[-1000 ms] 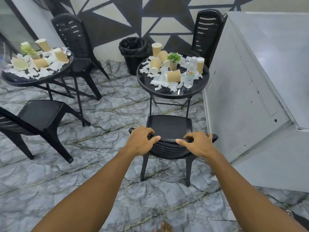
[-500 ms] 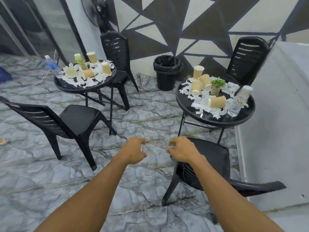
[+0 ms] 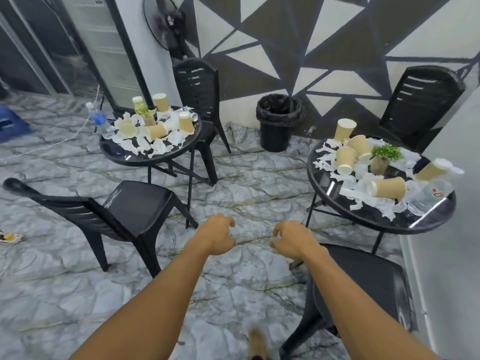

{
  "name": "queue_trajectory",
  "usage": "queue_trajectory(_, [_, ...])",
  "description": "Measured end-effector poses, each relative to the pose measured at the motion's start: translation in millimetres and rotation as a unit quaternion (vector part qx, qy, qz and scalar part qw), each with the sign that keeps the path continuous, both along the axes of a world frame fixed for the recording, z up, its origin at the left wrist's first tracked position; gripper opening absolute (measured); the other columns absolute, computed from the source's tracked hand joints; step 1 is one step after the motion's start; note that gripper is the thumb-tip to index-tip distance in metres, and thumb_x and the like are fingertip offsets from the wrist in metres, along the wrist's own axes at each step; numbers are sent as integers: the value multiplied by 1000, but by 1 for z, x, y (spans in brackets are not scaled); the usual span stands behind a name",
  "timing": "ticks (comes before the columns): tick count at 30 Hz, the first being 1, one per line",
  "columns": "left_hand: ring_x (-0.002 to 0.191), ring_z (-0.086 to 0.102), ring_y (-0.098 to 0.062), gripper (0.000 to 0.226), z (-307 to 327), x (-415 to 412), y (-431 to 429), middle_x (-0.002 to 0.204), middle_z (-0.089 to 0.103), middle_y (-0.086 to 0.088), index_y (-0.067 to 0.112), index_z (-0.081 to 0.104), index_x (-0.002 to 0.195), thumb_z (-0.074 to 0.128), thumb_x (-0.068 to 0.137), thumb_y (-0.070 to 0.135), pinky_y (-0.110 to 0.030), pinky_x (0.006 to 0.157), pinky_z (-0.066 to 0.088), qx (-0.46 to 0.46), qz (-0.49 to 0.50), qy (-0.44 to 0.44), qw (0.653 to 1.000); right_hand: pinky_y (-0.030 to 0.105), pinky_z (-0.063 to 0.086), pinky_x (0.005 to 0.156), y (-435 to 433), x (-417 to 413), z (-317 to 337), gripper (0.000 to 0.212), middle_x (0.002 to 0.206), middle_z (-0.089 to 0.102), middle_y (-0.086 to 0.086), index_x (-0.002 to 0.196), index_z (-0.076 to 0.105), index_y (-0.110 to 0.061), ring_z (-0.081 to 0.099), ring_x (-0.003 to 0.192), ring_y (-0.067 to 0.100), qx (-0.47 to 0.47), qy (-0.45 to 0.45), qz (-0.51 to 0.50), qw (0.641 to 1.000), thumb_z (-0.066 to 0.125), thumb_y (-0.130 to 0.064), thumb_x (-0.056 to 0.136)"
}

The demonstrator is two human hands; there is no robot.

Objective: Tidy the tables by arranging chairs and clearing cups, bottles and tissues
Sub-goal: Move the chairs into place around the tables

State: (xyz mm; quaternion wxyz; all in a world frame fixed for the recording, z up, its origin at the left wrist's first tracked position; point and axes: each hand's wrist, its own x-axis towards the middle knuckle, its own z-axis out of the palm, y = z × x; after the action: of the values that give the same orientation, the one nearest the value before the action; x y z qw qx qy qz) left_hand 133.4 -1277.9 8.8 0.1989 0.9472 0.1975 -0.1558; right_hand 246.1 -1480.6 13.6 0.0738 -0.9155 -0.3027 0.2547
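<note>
Progress: early, by my read. Both hands empty. Left hand (image 3: 217, 236) and right hand (image 3: 292, 240) hang in mid-air over the grey marble-pattern floor (image 3: 233, 183), fingers loosely curled and apart, touching nothing.

Chairs:
- Black plastic chair at lower right (image 3: 368, 289) sits right by the right round black glass worktop (image 3: 337, 203), seat partly under its rim. Looks placed, though exact alignment is hard to tell.
- Black plastic chair on the left (image 3: 135, 203) stands out from the left round black glass worktop (image 3: 117, 154), angled, seat not tucked. Likely the next job.
- Two black slatted chairs against the wall, one behind the left worktop (image 3: 197, 87), one behind the right (image 3: 420, 100); both seem near their worktops.

Clearing: not begun, as far as I can see.
- Right worktop carries tan paper cups (image 3: 387, 187), some tipped, white crumpled tissues (image 3: 363, 198), a clear plastic bottle (image 3: 428, 196) and a small potted green plant (image 3: 381, 157).
- Left worktop has the same kind of mess: tan cups (image 3: 155, 131), white tissues (image 3: 158, 146), a clear bottle with blue label (image 3: 100, 120).

Black lined waste bin (image 3: 278, 123) stands by the wall between the worktops, reachable from either.
</note>
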Motion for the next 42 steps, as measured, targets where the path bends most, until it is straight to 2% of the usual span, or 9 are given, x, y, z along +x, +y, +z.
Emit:
queue_trajectory(5, [126, 47, -26, 56, -4, 73, 48, 143, 44, -6, 22, 50, 138, 69, 88, 39, -40, 97, 47, 12, -7, 21, 1000, 33, 49, 84, 52, 73, -9, 43, 125, 62, 6, 126, 62, -20, 58, 113, 24, 8, -2, -7, 1000, 64, -44, 90])
queue_trajectory(12, [131, 43, -26, 56, 7, 187, 108, 146, 44, -5, 20, 50, 139, 68, 90, 39, -38, 102, 43, 14, -16, 36, 999, 40, 54, 89, 118, 178, -4, 35, 116, 66, 8, 114, 67, -17, 61, 106, 27, 2, 25, -6, 1000, 64, -41, 90])
queue_trajectory(15, [127, 48, -25, 55, 14, 232, 129, 143, 47, -4, 22, 49, 139, 68, 90, 39, -40, 100, 46, 11, -17, 37, 999, 39, 53, 87, 139, 220, 2, 34, 117, 66, 7, 114, 67, -16, 61, 105, 26, 3, 27, -15, 1000, 65, -38, 88])
queue_trajectory(17, [124, 52, -25, 55, 12, 262, 146, 142, 51, -5, 22, 51, 138, 69, 89, 39, -42, 99, 48, 0, -18, 44, 999, 36, 52, 85, 152, 247, 5, 38, 120, 63, 6, 120, 65, -18, 60, 108, 25, 11, 25, -25, 999, 65, -40, 89])
queue_trajectory(21, [116, 57, -25, 56, 2, 327, 183, 137, 53, -4, 23, 52, 136, 71, 87, 40, -42, 96, 51, -20, -21, 56, 998, 38, 54, 85, 183, 304, 3, 39, 117, 65, 6, 118, 66, -18, 61, 105, 26, 12, 21, -50, 998, 65, -45, 89])
queue_trajectory(26, [114, 57, -23, 51, -14, 427, 232, 132, 56, -2, 26, 54, 130, 67, 84, 41, -39, 91, 52, -22, -76, 34, 996, 38, 53, 87, 229, 383, 1, 36, 114, 67, 6, 111, 67, -19, 61, 103, 26, -6, 28, -90, 996, 67, -45, 86])
queue_trajectory(29, [115, 57, -26, 48, -16, 496, 256, 131, 57, -5, 20, 57, 129, 68, 85, 38, -39, 93, 51, -24, -127, 40, 991, 35, 50, 88, 250, 435, 7, 40, 120, 63, 7, 120, 64, -19, 59, 110, 27, -13, 22, -123, 992, 65, -44, 88])
queue_trajectory(33, [119, 54, -26, 49, -10, 578, 271, 134, 54, -6, 18, 57, 130, 70, 85, 35, -37, 93, 50, -14, -184, 38, 982, 39, 50, 93, 265, 490, 13, 40, 123, 63, 8, 120, 65, -20, 59, 112, 28, -7, -2, -166, 986, 63, -44, 88])
queue_trajectory(42, [118, 56, -25, 46, -23, 780, 270, 133, 57, -4, 20, 59, 127, 69, 84, 35, -32, 89, 48, -16, -257, 30, 966, 36, 53, 84, 271, 652, -7, 39, 119, 64, 10, 119, 65, -18, 61, 106, 28, 15, 15, -257, 966, 64, -42, 88])
